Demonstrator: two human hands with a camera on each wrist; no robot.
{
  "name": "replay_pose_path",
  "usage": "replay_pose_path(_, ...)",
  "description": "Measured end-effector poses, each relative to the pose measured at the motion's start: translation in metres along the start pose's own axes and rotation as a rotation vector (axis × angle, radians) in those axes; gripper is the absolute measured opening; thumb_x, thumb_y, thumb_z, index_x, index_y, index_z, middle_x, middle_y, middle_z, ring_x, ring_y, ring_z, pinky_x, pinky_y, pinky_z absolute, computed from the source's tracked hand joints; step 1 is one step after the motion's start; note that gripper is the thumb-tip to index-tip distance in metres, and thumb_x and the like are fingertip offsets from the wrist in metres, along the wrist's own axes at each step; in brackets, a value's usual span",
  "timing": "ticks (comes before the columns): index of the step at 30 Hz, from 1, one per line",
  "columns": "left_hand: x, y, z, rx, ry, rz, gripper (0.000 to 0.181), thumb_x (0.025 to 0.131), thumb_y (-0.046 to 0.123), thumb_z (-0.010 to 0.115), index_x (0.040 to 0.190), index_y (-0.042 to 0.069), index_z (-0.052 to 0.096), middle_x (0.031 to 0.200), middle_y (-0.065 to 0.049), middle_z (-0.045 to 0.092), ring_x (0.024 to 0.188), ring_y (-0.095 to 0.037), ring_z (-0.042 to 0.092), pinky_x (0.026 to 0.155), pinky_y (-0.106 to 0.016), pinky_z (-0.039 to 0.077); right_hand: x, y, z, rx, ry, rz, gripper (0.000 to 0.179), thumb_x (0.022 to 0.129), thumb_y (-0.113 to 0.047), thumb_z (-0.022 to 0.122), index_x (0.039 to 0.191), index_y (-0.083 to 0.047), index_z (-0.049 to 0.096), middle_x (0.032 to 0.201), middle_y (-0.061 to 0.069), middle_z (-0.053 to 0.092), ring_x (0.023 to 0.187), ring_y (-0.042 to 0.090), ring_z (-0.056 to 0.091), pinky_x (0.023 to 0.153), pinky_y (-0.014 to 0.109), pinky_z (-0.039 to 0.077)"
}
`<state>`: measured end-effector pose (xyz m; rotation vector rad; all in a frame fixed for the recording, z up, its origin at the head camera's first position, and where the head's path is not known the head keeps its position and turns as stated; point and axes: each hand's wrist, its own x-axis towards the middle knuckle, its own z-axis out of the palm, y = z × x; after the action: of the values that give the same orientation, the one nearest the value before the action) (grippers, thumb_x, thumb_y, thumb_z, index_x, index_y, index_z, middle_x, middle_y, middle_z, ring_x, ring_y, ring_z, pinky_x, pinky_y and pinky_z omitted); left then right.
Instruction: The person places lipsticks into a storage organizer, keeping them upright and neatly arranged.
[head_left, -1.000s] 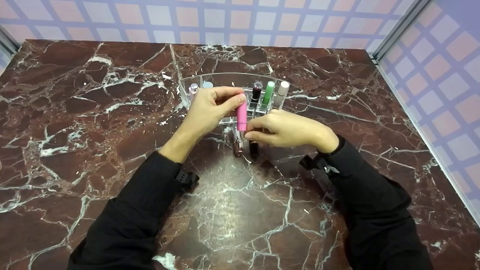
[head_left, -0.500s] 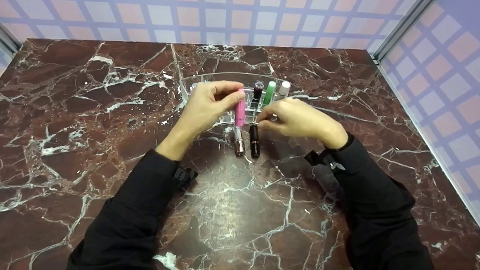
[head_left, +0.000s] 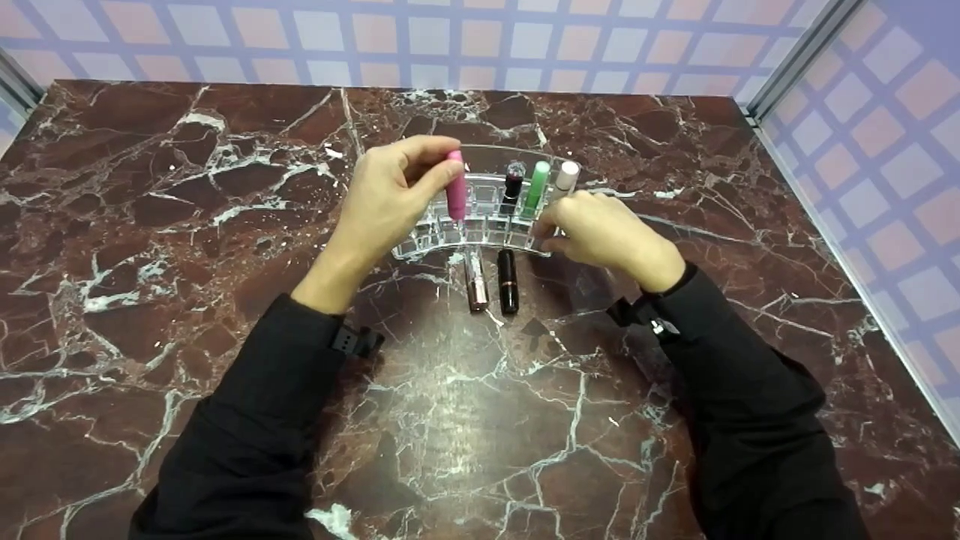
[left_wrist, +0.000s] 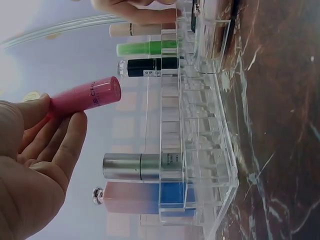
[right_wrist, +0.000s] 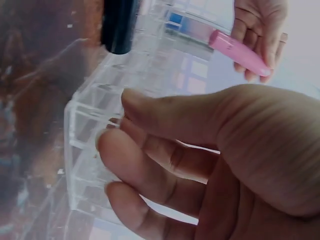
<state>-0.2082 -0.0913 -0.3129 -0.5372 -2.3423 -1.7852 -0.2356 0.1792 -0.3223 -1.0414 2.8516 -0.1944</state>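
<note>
My left hand (head_left: 382, 187) pinches a pink lipstick tube (head_left: 456, 187) by its upper end. The tube hangs above the middle of a clear stepped lipstick organizer (left_wrist: 200, 130), apart from it in the left wrist view. At the organizer's right end is my right hand (head_left: 611, 229), its bent fingers and thumb (right_wrist: 150, 107) right at the clear wall, with no lipstick between them. A dark tube (head_left: 512, 187), a green tube (head_left: 537, 184) and a white-capped tube (head_left: 568, 177) stand in the back row. A silver tube (left_wrist: 132, 166) and a pink-and-blue tube (left_wrist: 127, 197) stand at the other end.
In front of the organizer, a clear and rose-gold lipstick (head_left: 477, 285) and a black lipstick (head_left: 508, 281) lie side by side on the marbled table (head_left: 465, 420). Checked wall panels (head_left: 480, 45) border the table at the back and right.
My left hand has carried the pink lipstick tube left and away from me, over the organizer. My right hand has moved off the tube, rightward to the organizer's right end.
</note>
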Motion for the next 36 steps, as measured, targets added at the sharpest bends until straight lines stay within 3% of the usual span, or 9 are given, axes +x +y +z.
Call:
replay_pose_path(6,0.005,-0.001,-0.003,0.099,-0.01,-0.015,0.027,0.103,0.011,0.064,0.127,0.002,0.067,0.111,-0.009,0.073,0.092,-0.018,0.07,0.089,-0.027,0.056,0.003,0.001,0.003,0.006,-0.023,0.035,0.012,0.092,-0.016,0.079,0.103,-0.014,0.082,0.107,0.009,0.077,0.093,0.037,0.073,0.081,0.056,0.057)
replay_pose_path(15,0.024,-0.005,-0.011,0.189,0.001,0.012,0.033,0.105,0.008,0.058,0.136,-0.001,0.061,0.122,-0.015,0.07,0.099,-0.022,0.068,0.092,-0.025,0.055,0.006,0.001,0.0,0.075,-0.051,0.041,0.011,0.093,-0.016,0.079,0.103,-0.015,0.082,0.099,0.007,0.078,0.077,0.026,0.071,0.077,0.05,0.058)
replay_pose_path(20,0.029,-0.009,-0.011,0.227,-0.016,0.039,0.031,0.105,0.007,0.058,0.134,-0.001,0.062,0.119,-0.016,0.071,0.1,-0.022,0.068,0.098,-0.027,0.052,0.005,0.003,0.0,0.077,-0.052,0.046,0.011,0.092,-0.016,0.079,0.103,-0.015,0.082,0.102,0.007,0.078,0.082,0.027,0.072,0.081,0.051,0.057)
replay_pose_path(23,0.029,-0.012,-0.01,0.263,-0.036,0.054,0.029,0.105,0.006,0.058,0.132,-0.003,0.063,0.114,-0.017,0.072,0.097,-0.024,0.069,0.097,-0.026,0.052,0.003,0.003,0.001,0.041,-0.034,0.043,0.011,0.092,-0.017,0.08,0.102,-0.015,0.082,0.104,0.007,0.077,0.088,0.032,0.072,0.08,0.053,0.057)
replay_pose_path(30,0.025,-0.022,-0.013,0.317,-0.062,0.019,0.029,0.105,0.009,0.059,0.131,-0.001,0.064,0.101,-0.013,0.074,0.079,-0.028,0.07,0.066,-0.018,0.052,0.0,0.001,0.002,0.003,-0.005,0.033,0.008,0.092,-0.016,0.079,0.099,-0.015,0.082,0.102,0.007,0.077,0.086,0.035,0.072,0.074,0.054,0.057)
replay_pose_path(36,0.025,-0.025,-0.013,0.319,-0.071,0.023,0.025,0.104,0.01,0.061,0.127,0.001,0.067,0.1,-0.012,0.074,0.085,-0.024,0.07,0.085,-0.028,0.055,0.001,0.001,0.003,0.006,-0.002,0.027,0.007,0.092,-0.015,0.079,0.098,-0.014,0.082,0.103,0.007,0.077,0.087,0.035,0.072,0.075,0.055,0.057)
